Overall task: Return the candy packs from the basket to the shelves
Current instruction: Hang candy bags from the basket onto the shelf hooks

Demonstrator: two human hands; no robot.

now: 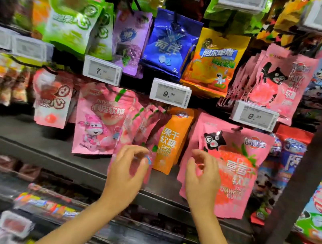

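Note:
Candy packs hang on pegs in rows in front of me. My left hand (127,167) hovers with curled, parted fingers in front of a row of pink peach candy packs (101,120); the rearmost pink pack (144,175) hangs lower, just behind my fingers, and I see no grip on it. My right hand (202,174) is also loosely open, at the left edge of a pink strawberry bear pack (236,171). An orange dried-mango pack (170,142) hangs between my hands. The basket is out of view.
Price tags (170,92) stick out above the pegs. Blue (169,43), yellow (214,60) and green (71,19) packs hang in the row above. A dark shelf edge (45,152) runs below the packs. A dark upright post (314,158) stands at the right.

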